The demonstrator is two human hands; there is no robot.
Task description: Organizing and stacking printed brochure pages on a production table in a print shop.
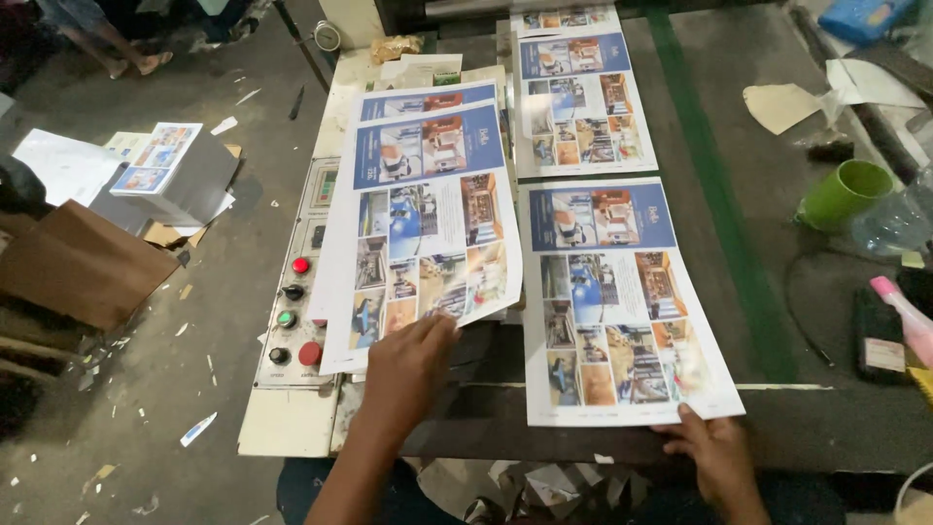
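Note:
My left hand (408,365) holds the near edge of a printed sheet (428,224) with a blue banner and several photos; the sheet is lifted and curls over the machine's left side. My right hand (714,449) grips the near right corner of a second printed sheet (612,292), which lies flat on the dark machine bed (777,418). A third sheet of the same kind (578,102) lies farther back on the bed, with another beyond it at the top edge.
A cream control panel (296,301) with red, green and black buttons sits at the left. On the right are a green cup (844,192), a clear bottle (894,222) and a pink-capped bottle (904,311). A stack of prints (170,175) and cardboard (83,262) lie on the littered floor.

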